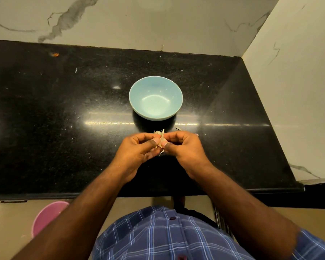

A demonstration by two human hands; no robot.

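Currently, your left grip (137,149) and your right grip (184,147) meet above the near middle of the tabletop (64,109). Both pinch one small garlic clove (160,143) between them. Each thumb tip presses on the near side of the clove, and the curled forefingers close on it from behind. Your remaining fingers are folded in under the palms. Thin, papery skin sticks up from the top of the clove, and a strip of it hangs below your thumbs. The clove is held in the air, just on your side of a light blue bowl (139,94).

That bowl stands upright on the dark, speckled, glossy tabletop, a little beyond your knuckles and apart from them. A few pale skin scraps (178,129) lie on the tabletop just past your right fingers, between them and the bowl.

Farther out, a white marble wall (120,21) with grey veins rises behind the tabletop and along its right side. Below the tabletop's near edge you see your blue checked shirt (158,237). A pink tub (47,216) stands on the floor to your left.
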